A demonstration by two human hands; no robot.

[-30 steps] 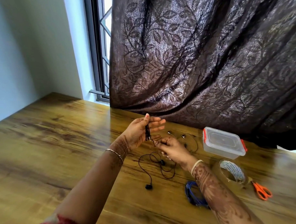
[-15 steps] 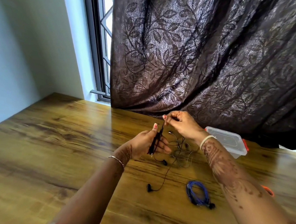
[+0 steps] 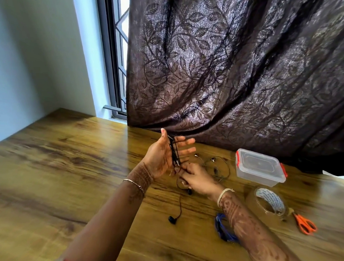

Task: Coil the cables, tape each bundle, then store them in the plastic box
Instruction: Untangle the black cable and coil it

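Cables are sharing the wooden table with several other items. We are noting a plastic box, lid on and red clasps down, standing close to the hem of the dark curtain. A tape roll is lying just in front of the box, with orange scissors beside the roll. A thin grey cable is lying loose between the hands and the box. A blue cable bundle is lying nearer to us, and the right forearm is crossing over it and hiding part of it.

The black earphone cable is running in several close strands across the left hand. That hand is standing raised above the table with fingers straight and spread; we cannot tell whether the thumb is pinning the strands. The right hand, fingers curled, is pinching the same cable just below the left palm. From there the cable is hanging slack toward the table. One earbud is lying on the wood, and a second earbud is showing just beside the right hand.
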